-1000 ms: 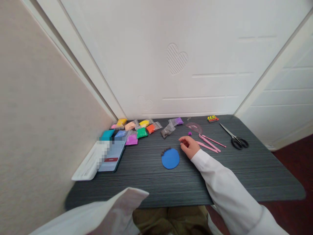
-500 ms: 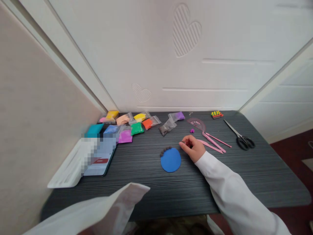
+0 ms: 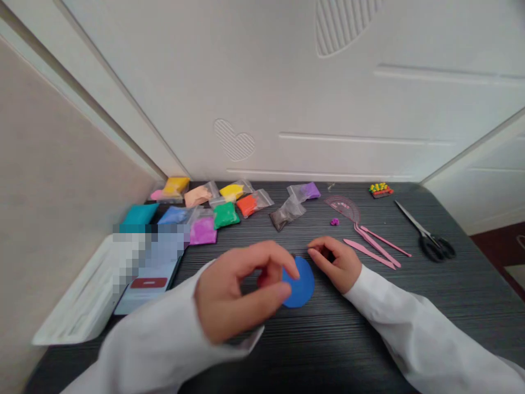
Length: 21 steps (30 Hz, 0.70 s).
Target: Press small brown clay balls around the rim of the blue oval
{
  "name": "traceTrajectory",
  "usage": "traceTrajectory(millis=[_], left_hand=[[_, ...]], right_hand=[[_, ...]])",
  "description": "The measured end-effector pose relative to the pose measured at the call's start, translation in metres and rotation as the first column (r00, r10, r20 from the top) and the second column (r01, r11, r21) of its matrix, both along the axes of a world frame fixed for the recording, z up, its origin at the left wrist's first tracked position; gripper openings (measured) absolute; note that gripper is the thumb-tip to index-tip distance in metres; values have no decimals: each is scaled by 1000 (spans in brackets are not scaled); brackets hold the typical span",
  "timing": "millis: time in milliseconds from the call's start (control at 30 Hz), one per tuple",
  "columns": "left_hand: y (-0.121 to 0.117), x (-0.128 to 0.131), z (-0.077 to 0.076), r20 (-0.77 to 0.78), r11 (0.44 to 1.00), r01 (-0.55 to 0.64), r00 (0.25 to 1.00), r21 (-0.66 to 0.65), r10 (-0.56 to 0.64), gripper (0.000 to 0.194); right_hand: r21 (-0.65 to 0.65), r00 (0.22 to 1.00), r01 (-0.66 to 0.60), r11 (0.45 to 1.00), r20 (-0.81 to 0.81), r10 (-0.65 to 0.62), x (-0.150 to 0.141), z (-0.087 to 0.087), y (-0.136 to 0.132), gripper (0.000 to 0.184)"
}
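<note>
My left hand (image 3: 246, 290) is nearest to me, slightly blurred, its thumb and forefinger apart with a gap between them. It covers the left part of the blue disc (image 3: 302, 287), which lies flat on the dark table (image 3: 311, 342); I can't tell whether my fingertips touch it. Over to the left are a white tray (image 3: 74, 306) and a phone (image 3: 150, 295) side by side. Just right of the disc, my right hand (image 3: 310, 249) is curled low by the table, thumb and forefinger close together, and I can't tell if they pinch anything. A dark lump (image 3: 292, 255) shows at the disc's far edge, the rest hidden behind my left hand. Beside my right hand lie a pink knife (image 3: 369, 253), pink tweezers (image 3: 377, 246) and a thin pink stick (image 3: 385, 242), with black-handled scissors (image 3: 435, 246) farther right. Beyond my right hand sit a small purple lump (image 3: 334, 221) and a clear protractor (image 3: 343, 208). A dark packet (image 3: 280, 220) lies past the disc, near orange (image 3: 246, 206) and green packets (image 3: 225, 215), and a yellow-and-red piece (image 3: 380, 190) sits near the white panel (image 3: 262, 71)
</note>
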<state>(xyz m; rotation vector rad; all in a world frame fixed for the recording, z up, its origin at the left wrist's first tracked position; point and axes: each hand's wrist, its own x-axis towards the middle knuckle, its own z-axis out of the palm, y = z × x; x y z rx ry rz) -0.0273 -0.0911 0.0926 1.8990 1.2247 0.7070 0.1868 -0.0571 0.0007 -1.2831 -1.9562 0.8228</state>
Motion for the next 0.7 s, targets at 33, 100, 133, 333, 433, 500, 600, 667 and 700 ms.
traceTrajectory(millis=[33,100,133,333,433,500,600,667,700], left_hand=[[7,1,-9,-31,1000,15,999,5,-15,15],[20,5,-33,-96,998,27,995,54,-22,19],[25,6,-45,-100,994,24,995,104,-13,25],[25,11,-91,-117,961,11,993,278,22,51],[22,8,-93,-136,964,26,991,265,11,52],[21,5,-93,-147,963,31,989,268,9,52],[22,2,-94,-150,962,36,989,270,5,50],[22,0,-94,-146,962,38,989,270,2,49],[22,0,-94,-144,962,38,990,269,1,48]], right_hand=[[7,1000,-5,1000,-2,5,-1,0,1,13],[14,1000,-14,1000,-8,14,-1,0,2,13],[17,1000,-25,1000,-15,25,-1,1,3,13],[11,996,-76,997,-46,77,1,6,2,17],[2,996,-84,996,-43,84,3,8,2,16],[2,995,-89,996,-45,89,4,8,1,15],[-41,996,-67,997,-58,65,5,6,0,19],[-77,997,-46,996,-64,41,5,4,-1,23],[-86,997,-42,995,-65,37,5,3,-1,23]])
